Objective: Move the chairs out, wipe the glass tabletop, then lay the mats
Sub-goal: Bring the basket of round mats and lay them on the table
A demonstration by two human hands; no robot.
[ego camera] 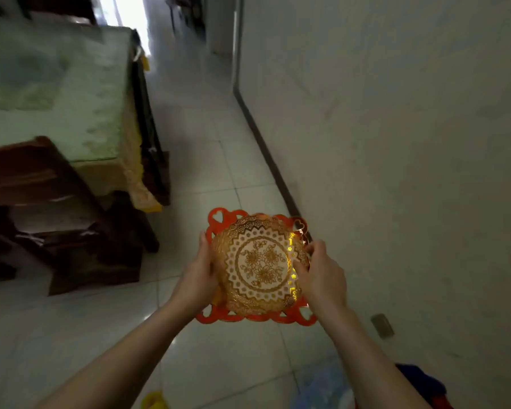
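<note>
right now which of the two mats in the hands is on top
The round gold mat with the flower pattern lies on top. The red mat with heart cut-outs sits beneath it, only its edges showing. Both the left hand and right hand hold the stack.

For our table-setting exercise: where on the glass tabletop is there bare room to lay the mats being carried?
Both hands hold the stacked mats. The glass tabletop looks bare from its near chair-side edge to its right edge, though blurred. The dark wooden chair crowds the near corner.
</note>
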